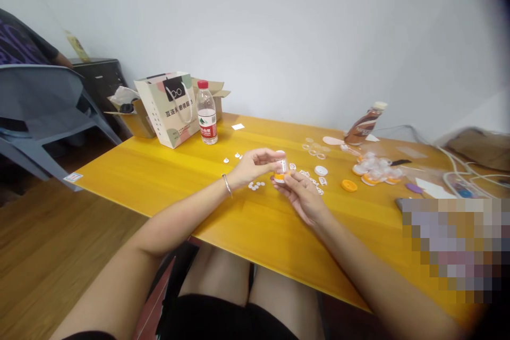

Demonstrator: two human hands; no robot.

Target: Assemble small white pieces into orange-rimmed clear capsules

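Between my two hands, above the middle of the table, is a small clear plastic container with a white top and an orange band near its base. My left hand has its fingers closed on the upper part. Lower down, my right hand pinches the orange end, fingers curled beneath it. Small white discs lie below my left hand. Just beyond my right hand are white cut-out pieces, a white round lid and an orange round lid.
At the back left stand a paper bag, a cardboard box and a water bottle. To the right are a tilted brown bottle, clear rings, a pile of clear-and-orange containers and white cables. Another person sits far left.
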